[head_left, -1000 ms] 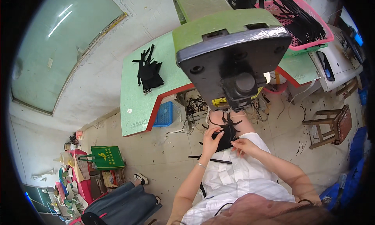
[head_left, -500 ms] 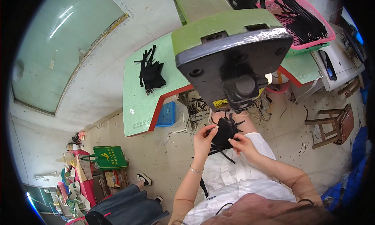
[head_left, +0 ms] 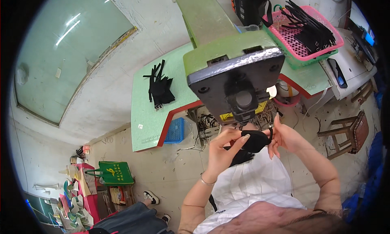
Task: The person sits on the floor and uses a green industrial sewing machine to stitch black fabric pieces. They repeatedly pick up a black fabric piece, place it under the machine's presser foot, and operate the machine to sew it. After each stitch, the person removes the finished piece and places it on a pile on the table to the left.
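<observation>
Above my lap, my left hand (head_left: 222, 148) pinches the left edge of a black fabric or leather piece (head_left: 256, 142) between thumb and fingers. At its right side my right hand (head_left: 283, 135) has thumb and fingers closed on a narrow black strap (head_left: 271, 134), with a small shiny bit near the fingertips. More black pieces (head_left: 241, 157) with thin strips lie on my lap, partly hidden under my left hand. Just beyond my hands hangs the green and black head of a machine (head_left: 235, 77).
A pale green worktable (head_left: 148, 124) with a red edge bears a pile of black strapped pieces (head_left: 162, 91). At the far right stands a pink basket (head_left: 300, 51) of black strips. A wooden stool (head_left: 349, 132) stands right; another person's leg and dark clothing (head_left: 134, 219) show lower left.
My right hand has moved up and right, from the piece's lower edge to a strap. The black piece has turned and come up to the right. The view has shifted slightly.
</observation>
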Tool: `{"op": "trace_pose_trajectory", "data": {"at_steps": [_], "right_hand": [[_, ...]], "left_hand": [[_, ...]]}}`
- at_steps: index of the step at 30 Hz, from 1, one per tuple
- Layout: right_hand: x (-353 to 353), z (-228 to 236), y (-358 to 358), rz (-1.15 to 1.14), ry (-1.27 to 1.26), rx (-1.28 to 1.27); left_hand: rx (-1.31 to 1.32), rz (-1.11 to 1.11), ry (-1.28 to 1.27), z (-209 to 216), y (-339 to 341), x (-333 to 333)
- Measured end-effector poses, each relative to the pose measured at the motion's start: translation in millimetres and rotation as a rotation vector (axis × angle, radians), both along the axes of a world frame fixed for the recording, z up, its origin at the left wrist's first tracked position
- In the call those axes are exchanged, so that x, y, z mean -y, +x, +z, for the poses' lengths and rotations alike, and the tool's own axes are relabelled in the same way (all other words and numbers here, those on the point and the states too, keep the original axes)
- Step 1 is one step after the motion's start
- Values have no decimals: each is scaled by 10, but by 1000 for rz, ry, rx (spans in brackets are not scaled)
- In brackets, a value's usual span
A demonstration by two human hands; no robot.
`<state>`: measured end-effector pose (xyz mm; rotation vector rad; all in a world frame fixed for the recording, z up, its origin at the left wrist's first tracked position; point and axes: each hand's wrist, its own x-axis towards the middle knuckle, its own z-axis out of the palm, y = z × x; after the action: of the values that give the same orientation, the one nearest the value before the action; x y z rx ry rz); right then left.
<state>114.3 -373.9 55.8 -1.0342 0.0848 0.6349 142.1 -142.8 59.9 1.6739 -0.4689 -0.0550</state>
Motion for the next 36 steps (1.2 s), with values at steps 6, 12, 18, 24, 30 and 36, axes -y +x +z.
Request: {"op": "trace_pose_trajectory", "data": {"at_steps": [6,12,18,24,30,36], "right_hand": [[-2,487,-40,11,-388,172],[86,524,-44,-90,-572,328],[39,440,76,-159,-567,531],[-113,654,364,-20,-620,574],[-281,717,563,92,-652,686],[-24,656,850,326,-718,595]], "left_hand": [[-351,146,-343,78,-68,216],[-410,91,-347,94,-40,172],[-388,192,-456,43,-99,162],[-344,130,-431,-12,-139,-49],[-320,25,-79,366,77,-116],[-332,29,-195,214,146,-184]]}}
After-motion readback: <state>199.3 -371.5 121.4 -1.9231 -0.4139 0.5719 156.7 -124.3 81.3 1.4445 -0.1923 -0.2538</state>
